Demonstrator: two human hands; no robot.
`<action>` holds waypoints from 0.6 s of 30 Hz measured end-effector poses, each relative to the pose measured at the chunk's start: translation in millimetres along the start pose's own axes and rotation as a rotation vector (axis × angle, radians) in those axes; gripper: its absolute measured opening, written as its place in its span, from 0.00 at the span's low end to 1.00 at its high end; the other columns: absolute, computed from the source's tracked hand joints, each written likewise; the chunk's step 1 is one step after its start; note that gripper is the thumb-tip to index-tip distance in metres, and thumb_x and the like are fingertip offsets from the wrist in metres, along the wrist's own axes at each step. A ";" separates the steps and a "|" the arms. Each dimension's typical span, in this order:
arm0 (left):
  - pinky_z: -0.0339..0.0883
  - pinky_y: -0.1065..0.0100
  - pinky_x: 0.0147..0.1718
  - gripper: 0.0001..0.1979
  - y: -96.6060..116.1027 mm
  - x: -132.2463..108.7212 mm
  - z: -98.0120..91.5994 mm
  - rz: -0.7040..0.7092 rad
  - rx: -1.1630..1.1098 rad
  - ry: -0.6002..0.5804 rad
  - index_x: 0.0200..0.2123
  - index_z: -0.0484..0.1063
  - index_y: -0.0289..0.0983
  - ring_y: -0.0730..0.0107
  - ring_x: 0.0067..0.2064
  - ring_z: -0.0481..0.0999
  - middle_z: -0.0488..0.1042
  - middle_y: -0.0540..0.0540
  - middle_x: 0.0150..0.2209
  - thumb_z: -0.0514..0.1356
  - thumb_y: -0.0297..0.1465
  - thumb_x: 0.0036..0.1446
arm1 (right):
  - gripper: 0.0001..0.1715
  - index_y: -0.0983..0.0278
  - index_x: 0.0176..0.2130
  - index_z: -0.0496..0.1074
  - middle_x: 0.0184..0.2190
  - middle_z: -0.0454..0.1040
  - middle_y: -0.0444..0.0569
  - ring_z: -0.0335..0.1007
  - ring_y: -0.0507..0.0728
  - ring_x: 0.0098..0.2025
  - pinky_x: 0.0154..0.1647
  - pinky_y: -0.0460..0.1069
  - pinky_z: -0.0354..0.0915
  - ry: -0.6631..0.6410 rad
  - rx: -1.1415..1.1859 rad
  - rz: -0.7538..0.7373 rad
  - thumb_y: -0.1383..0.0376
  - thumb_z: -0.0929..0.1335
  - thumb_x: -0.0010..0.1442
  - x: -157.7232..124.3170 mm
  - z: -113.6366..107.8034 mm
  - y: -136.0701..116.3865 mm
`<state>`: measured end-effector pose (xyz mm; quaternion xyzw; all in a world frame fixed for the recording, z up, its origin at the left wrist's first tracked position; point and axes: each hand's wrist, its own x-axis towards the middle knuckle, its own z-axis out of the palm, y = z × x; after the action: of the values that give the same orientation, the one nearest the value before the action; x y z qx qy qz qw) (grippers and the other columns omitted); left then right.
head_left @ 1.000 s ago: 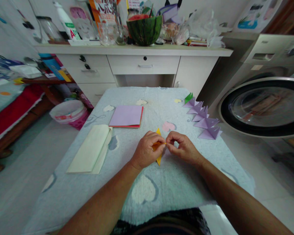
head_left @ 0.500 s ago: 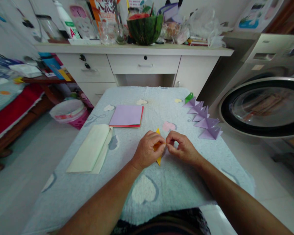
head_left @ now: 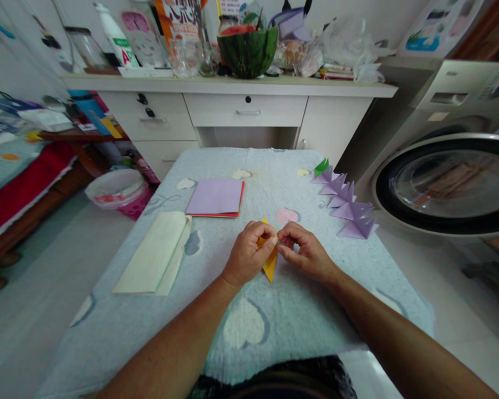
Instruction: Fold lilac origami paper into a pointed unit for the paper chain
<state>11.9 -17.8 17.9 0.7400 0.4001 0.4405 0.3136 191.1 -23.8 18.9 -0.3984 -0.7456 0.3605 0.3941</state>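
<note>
A small folded piece of yellow paper [head_left: 269, 268] is between my hands above the cloth-covered table [head_left: 307, 310]. My left hand [head_left: 249, 250] pinches it from the left, thumb and forefinger closed on it. At its right edge my right hand [head_left: 303, 248] has its thumb and fingertips drawn together; the fingers hide the exact contact. Pointed ends of the yellow paper show above and below my left fingers. To the right, a row of folded purple paper pieces [head_left: 351, 210] runs toward the back, ending in a green folded piece [head_left: 321, 166].
A stack of square paper, purple on top [head_left: 214, 196], lies left of centre. Nearer me is a folded pale green sheet [head_left: 153, 252]. Behind the table, a counter [head_left: 291, 86] carries a cut watermelon [head_left: 248, 51]. A washing machine [head_left: 449, 116] stands at right, a pink bin [head_left: 135, 205] at left.
My right hand has shifted slightly left, closer to my left fingers. The yellow paper has turned a little, and more of its lower part shows.
</note>
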 end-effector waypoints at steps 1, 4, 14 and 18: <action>0.65 0.66 0.38 0.05 -0.9 0.0 0.4 -0.020 -0.021 0.001 0.33 0.70 0.38 0.67 0.38 0.70 0.71 0.49 0.32 0.57 0.31 0.60 | 0.04 0.61 0.37 0.69 0.31 0.66 0.44 0.63 0.51 0.31 0.33 0.47 0.61 0.008 -0.008 -0.002 0.66 0.68 0.58 0.3 1.0 1.1; 0.65 0.67 0.37 0.05 -3.1 0.3 2.4 -0.068 -0.070 -0.001 0.33 0.71 0.38 0.68 0.37 0.71 0.72 0.48 0.32 0.57 0.32 0.60 | 0.02 0.61 0.33 0.69 0.29 0.66 0.44 0.62 0.51 0.31 0.32 0.47 0.60 0.045 -0.051 0.003 0.65 0.68 0.59 1.8 4.0 4.0; 0.66 0.68 0.37 0.03 -5.6 2.3 3.4 -0.048 -0.037 0.040 0.34 0.73 0.38 0.69 0.37 0.72 0.73 0.49 0.32 0.61 0.27 0.54 | 0.07 0.62 0.31 0.70 0.26 0.66 0.43 0.61 0.52 0.29 0.31 0.47 0.58 0.055 -0.065 0.013 0.63 0.67 0.61 5.1 7.5 8.6; 0.66 0.67 0.37 0.02 -2.9 4.3 2.3 -0.020 -0.012 0.037 0.31 0.73 0.38 0.67 0.37 0.72 0.72 0.49 0.31 0.60 0.29 0.55 | 0.07 0.62 0.30 0.69 0.26 0.65 0.43 0.61 0.52 0.29 0.31 0.47 0.58 0.051 -0.076 -0.013 0.64 0.66 0.61 4.8 7.3 8.1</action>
<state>14.3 -12.9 16.3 0.7258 0.4103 0.4535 0.3150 185.4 -17.7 10.3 -0.4171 -0.7511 0.3192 0.4001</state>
